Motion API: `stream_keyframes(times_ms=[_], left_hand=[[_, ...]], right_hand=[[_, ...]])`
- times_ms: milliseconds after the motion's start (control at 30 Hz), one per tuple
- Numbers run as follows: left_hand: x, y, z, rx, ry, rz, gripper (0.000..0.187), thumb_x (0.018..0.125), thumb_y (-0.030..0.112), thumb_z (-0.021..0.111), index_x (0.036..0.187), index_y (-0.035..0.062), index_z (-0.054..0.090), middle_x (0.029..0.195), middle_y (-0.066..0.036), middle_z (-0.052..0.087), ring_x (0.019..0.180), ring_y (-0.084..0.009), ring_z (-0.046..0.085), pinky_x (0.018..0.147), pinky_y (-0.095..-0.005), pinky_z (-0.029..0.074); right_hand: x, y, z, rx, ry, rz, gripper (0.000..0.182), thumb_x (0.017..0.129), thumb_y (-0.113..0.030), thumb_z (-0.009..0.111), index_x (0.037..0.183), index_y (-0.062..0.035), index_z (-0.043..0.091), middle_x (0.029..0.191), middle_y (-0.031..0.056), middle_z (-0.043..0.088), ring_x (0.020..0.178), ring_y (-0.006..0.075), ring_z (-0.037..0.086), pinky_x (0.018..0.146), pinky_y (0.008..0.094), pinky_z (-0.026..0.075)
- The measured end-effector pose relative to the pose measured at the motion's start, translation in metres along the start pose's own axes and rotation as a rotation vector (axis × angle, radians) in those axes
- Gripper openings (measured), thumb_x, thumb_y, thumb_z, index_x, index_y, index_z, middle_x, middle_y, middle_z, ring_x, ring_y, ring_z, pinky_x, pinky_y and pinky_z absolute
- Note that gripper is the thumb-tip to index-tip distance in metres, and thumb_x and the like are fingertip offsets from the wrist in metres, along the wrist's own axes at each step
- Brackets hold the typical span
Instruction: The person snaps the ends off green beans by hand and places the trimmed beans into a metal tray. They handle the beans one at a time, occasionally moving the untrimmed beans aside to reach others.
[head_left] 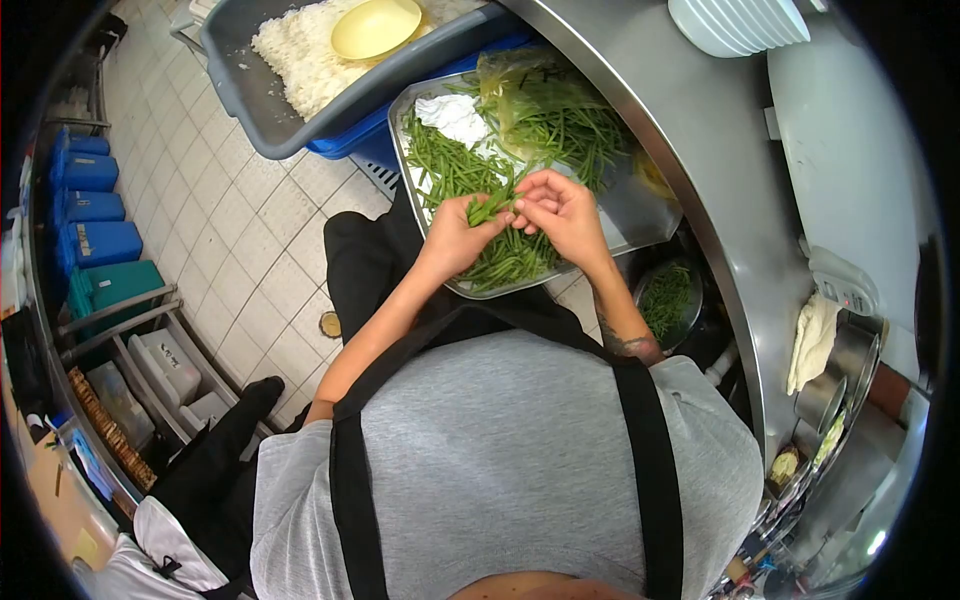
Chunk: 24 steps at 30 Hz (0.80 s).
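Over a metal tray (642, 212) on my lap, my left hand (459, 238) is closed around a small bunch of green beans (487, 207). My right hand (566, 216) meets it at the fingertips, thumb and index finger pinched at the end of a bean. Loose green beans (500, 268) lie in the tray below both hands. Farther back in it, a clear yellowish plastic bag (515, 85) rests on more beans, beside a crumpled white sheet (455, 118).
A grey tub (262, 128) of white rice (300, 62) with a yellow bowl (376, 28) stands at upper left. The steel counter (650, 75) curves along my right, carrying stacked white bowls (738, 25). Below it sits a bowl of green pieces (667, 300). Another person's leg (215, 435) is at lower left.
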<state>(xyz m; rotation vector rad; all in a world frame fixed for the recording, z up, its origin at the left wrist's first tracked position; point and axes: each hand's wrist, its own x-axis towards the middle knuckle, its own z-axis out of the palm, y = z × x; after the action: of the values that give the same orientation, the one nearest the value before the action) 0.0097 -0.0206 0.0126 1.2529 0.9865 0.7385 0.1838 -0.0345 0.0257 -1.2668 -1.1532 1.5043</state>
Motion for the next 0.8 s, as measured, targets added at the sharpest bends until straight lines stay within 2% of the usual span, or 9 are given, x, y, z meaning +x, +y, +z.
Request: stream_keyframes(times_ms=[100, 167, 267, 367, 500, 567, 600, 667, 800], left_hand=[[-0.002, 0.002, -0.004, 0.128, 0.009, -0.014, 0.016, 0.081, 0.014, 0.066, 0.088, -0.0011, 0.065, 0.067, -0.001, 0.062, 0.062, -0.007, 0.053, 0.057, -0.0256, 0.043], [-0.002, 0.001, -0.008, 0.405, 0.044, -0.008, 0.014, 0.079, 0.012, 0.066, 0.084, -0.0004, 0.064, 0.065, -0.014, 0.062, 0.056, -0.02, 0.059, 0.055, -0.0312, 0.045], [-0.003, 0.009, -0.01, 0.507, 0.119, 0.068, 0.013, 0.078, 0.012, 0.066, 0.082, -0.0001, 0.063, 0.063, -0.019, 0.058, 0.057, -0.0304, 0.059, 0.054, -0.0357, 0.045], [0.0, 0.001, -0.014, 0.508, 0.117, 0.203, 0.014, 0.077, 0.011, 0.066, 0.082, -0.0005, 0.062, 0.064, -0.019, 0.059, 0.06, -0.0316, 0.061, 0.054, -0.0367, 0.045], [0.0, 0.001, -0.016, 0.526, 0.089, 0.186, 0.013, 0.079, 0.011, 0.065, 0.085, 0.0, 0.061, 0.068, -0.018, 0.06, 0.057, -0.0261, 0.058, 0.055, -0.0324, 0.044], [-0.001, 0.005, -0.011, 0.486, 0.086, 0.167, 0.013, 0.081, 0.01, 0.064, 0.086, -0.0008, 0.06, 0.064, -0.014, 0.059, 0.055, -0.0201, 0.056, 0.054, -0.0305, 0.043], [0.0, 0.003, -0.009, 0.486, 0.085, 0.167, 0.013, 0.081, 0.01, 0.064, 0.086, -0.0008, 0.06, 0.064, -0.014, 0.059, 0.055, -0.0201, 0.056, 0.054, -0.0305, 0.043], [0.0, -0.002, -0.005, 0.287, 0.006, 0.087, 0.012, 0.085, 0.012, 0.06, 0.088, 0.0, 0.061, 0.06, -0.006, 0.056, 0.054, -0.012, 0.05, 0.052, -0.0268, 0.04], [0.003, -0.007, -0.004, 0.087, -0.076, 0.014, 0.012, 0.088, 0.012, 0.057, 0.092, 0.0009, 0.06, 0.06, 0.001, 0.052, 0.054, -0.0064, 0.045, 0.051, -0.0232, 0.037]], right_hand=[[-0.001, -0.009, 0.004, 0.004, 0.038, 0.03, 0.014, 0.083, -0.002, 0.059, 0.097, 0.0002, 0.061, 0.077, 0.0053, 0.063, 0.066, 0.008, 0.061, 0.055, 0.0194, 0.047], [-0.002, -0.014, 0.005, -0.265, 0.146, -0.067, 0.006, 0.08, -0.004, 0.063, 0.084, 0.0003, 0.064, 0.075, 0.0045, 0.063, 0.063, 0.0078, 0.06, 0.054, 0.0208, 0.047], [0.0, -0.016, 0.001, -0.553, 0.189, -0.273, 0.006, 0.077, -0.006, 0.066, 0.077, -0.0001, 0.065, 0.073, 0.0047, 0.062, 0.059, 0.0081, 0.057, 0.053, 0.0224, 0.046], [0.001, -0.014, -0.002, -0.613, 0.194, -0.265, 0.006, 0.073, -0.007, 0.068, 0.074, -0.0011, 0.065, 0.07, 0.0056, 0.06, 0.055, 0.0088, 0.054, 0.051, 0.0231, 0.044], [0.002, -0.009, -0.001, -0.588, 0.171, -0.195, 0.006, 0.077, -0.006, 0.067, 0.077, -0.0007, 0.065, 0.067, 0.0024, 0.058, 0.056, 0.008, 0.053, 0.052, 0.0221, 0.043], [0.005, 0.007, 0.002, 0.089, 0.111, 0.021, 0.008, 0.082, -0.008, 0.064, 0.085, -0.0008, 0.063, 0.069, -0.0006, 0.056, 0.06, 0.0072, 0.052, 0.056, 0.021, 0.042], [0.005, 0.007, 0.004, 0.089, 0.112, 0.021, 0.008, 0.082, -0.008, 0.064, 0.085, -0.0008, 0.063, 0.069, -0.0006, 0.056, 0.06, 0.0072, 0.052, 0.056, 0.021, 0.042], [0.005, 0.008, 0.007, 0.539, 0.057, 0.148, 0.01, 0.087, -0.009, 0.057, 0.092, -0.0008, 0.059, 0.075, -0.0013, 0.055, 0.064, 0.006, 0.049, 0.059, 0.0196, 0.041], [0.008, 0.012, 0.005, 0.817, -0.056, 0.222, 0.01, 0.089, -0.01, 0.054, 0.092, -0.0012, 0.058, 0.078, -0.0003, 0.055, 0.065, 0.005, 0.046, 0.058, 0.0187, 0.039]])
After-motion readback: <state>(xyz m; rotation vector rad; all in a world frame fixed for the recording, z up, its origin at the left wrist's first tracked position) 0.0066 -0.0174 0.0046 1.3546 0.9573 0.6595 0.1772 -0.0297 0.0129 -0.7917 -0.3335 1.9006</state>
